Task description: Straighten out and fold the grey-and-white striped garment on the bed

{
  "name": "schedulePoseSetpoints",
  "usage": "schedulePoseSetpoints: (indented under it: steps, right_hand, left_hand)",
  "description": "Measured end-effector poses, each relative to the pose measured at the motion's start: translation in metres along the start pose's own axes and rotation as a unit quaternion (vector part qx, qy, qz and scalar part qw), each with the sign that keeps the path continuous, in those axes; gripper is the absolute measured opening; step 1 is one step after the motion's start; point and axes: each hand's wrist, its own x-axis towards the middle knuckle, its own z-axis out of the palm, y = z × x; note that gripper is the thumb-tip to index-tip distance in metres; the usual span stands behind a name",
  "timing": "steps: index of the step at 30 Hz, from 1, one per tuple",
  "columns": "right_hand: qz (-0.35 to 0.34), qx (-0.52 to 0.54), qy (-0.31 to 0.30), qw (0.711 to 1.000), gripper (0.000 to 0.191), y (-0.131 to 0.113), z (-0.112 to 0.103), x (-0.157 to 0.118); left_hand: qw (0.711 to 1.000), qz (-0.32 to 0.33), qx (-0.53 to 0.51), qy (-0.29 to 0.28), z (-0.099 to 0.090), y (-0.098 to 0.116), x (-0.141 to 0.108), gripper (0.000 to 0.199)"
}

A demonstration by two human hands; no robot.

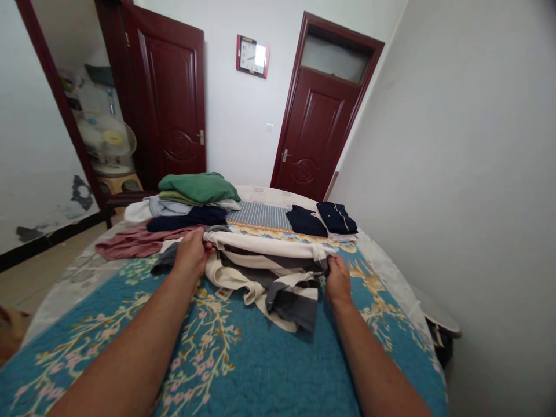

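Observation:
A cream and grey striped garment (264,280) lies bunched on a blue floral quilt (269,370). My left hand (191,253) grips its upper left edge, and my right hand (337,281) pinches its right edge. A dark grey part of the cloth (165,260) sticks out beyond my left hand. Just behind the garment lie a mauve garment (139,242) and a navy garment (186,218), below a folded green garment (198,187). Two folded navy garments (306,221) sit at the back right.
A blue striped cloth (259,215) lies on the bed between the clothes piles. The bed's right side runs along a white wall (456,174). Beyond the bed are a fan (106,137) on a stool (119,184) and two dark red doors (171,98).

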Motion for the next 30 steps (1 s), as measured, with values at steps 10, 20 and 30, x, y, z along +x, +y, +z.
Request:
schedulePoseSetpoints:
  steps: [10,20,30]
  right_hand:
    - [-0.184,-0.122,-0.474,0.852,0.023,-0.065,0.032,-0.083]
    - [-0.288,-0.266,-0.223,0.893,0.028,-0.032,0.036,-0.062]
    - [-0.275,-0.381,-0.331,0.819,0.022,0.001,0.029,-0.040]
  left_hand:
    - [0.998,0.037,-0.037,-0.032,-0.009,0.007,0.013,0.029]
    - [0.951,0.158,0.263,-0.040,-0.024,0.019,0.019,0.045]
    - [0.630,0.336,0.663,-0.227,-0.024,0.019,-0.001,0.047]
